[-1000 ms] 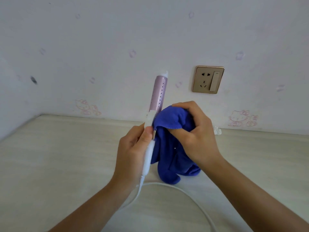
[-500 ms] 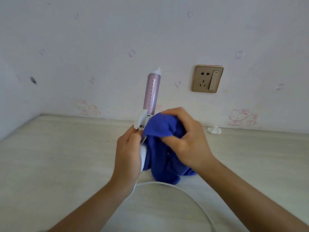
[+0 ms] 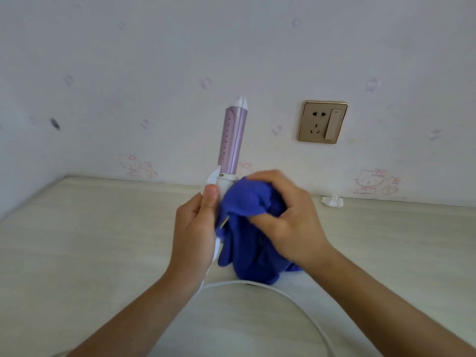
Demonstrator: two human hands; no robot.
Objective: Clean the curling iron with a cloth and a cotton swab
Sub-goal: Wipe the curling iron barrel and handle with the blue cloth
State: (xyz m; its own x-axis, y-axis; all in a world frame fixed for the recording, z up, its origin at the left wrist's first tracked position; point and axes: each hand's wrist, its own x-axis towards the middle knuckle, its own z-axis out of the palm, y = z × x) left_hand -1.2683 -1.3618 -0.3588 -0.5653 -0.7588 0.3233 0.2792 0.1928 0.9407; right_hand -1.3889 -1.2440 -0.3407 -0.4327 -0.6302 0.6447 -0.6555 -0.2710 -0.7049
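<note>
The curling iron stands upright in mid-frame, with a pink-purple barrel, a white tip and a white handle. My left hand grips the white handle, thumb up near the clamp lever. A blue cloth is bunched in my right hand, which presses it against the right side of the handle, just below the barrel. The cloth's lower part hangs down to the table. A thin stick, perhaps a cotton swab, shows between the cloth and my left hand.
A pale wooden table runs to a white wall with pink stickers. The iron's white cord loops across the table toward me. A gold wall socket sits to the right. A small crumpled white scrap lies by the wall.
My right hand has slid the cloth down from the barrel's base onto the white handle. The iron has turned slightly, so the clamp lever faces left.
</note>
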